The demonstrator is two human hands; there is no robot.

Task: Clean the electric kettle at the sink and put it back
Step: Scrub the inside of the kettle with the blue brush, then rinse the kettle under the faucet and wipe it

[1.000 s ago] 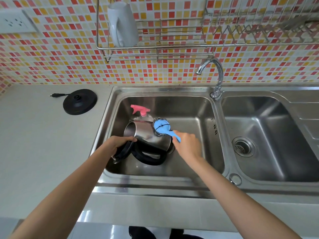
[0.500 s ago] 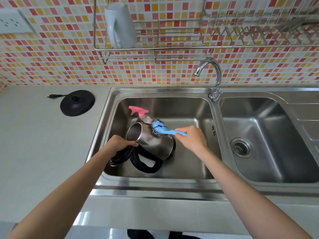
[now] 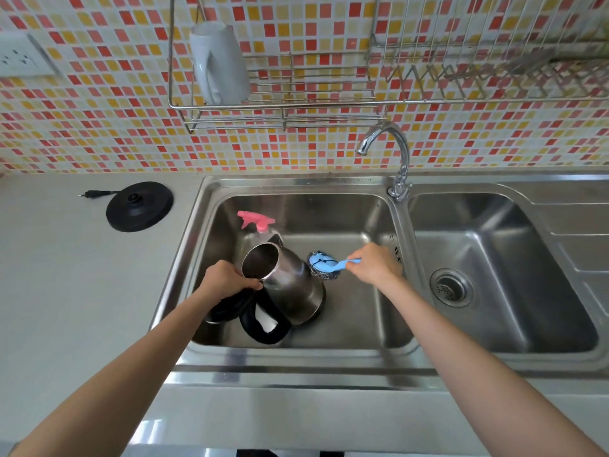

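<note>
The kettle [image 3: 290, 285] lies tipped in the sink [image 3: 346, 324], left hand [image 3: 227, 280] fingers clamped at its rim, while the right hand [image 3: 375, 263], fingers pinching the scrubber [image 3: 321, 263], has swung it to the kettle's 2 o'clock, seemingly still mid-scrub.

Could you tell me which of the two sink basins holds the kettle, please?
The left basin, with the kettle and a pink spray bottle; the right basin shows only its drain.

One kettle [image 3: 290, 278], one scrubber [image 3: 321, 267], one mug [image 3: 219, 64], one tap [image 3: 400, 150]
</note>
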